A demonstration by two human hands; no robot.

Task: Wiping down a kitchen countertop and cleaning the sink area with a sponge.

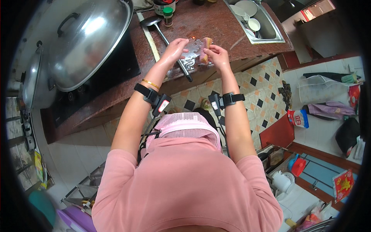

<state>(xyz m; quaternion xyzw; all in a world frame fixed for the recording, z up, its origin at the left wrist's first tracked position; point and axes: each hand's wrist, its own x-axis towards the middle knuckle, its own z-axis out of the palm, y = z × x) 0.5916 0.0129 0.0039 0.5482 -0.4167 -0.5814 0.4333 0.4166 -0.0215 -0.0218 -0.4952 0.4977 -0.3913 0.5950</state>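
In my right hand (218, 57) is a pink and yellow sponge (205, 50), pinched between thumb and fingers above the edge of the reddish-brown countertop (197, 20). My left hand (174, 51), wet and with fingers apart, hovers over the counter and holds nothing. A wok spatula (163, 32) with a metal blade and black handle end lies just beside and partly behind my left hand, its handle reaching past the counter edge. Water (191, 55) is pooled between my hands.
A wok with a large domed metal lid (92, 37) stands at left on a black cooktop (116, 66). A green-capped spice jar (168, 17) stands near the spatula blade. At upper right, a metal sink (265, 39) holds white bowls and plates (246, 8).
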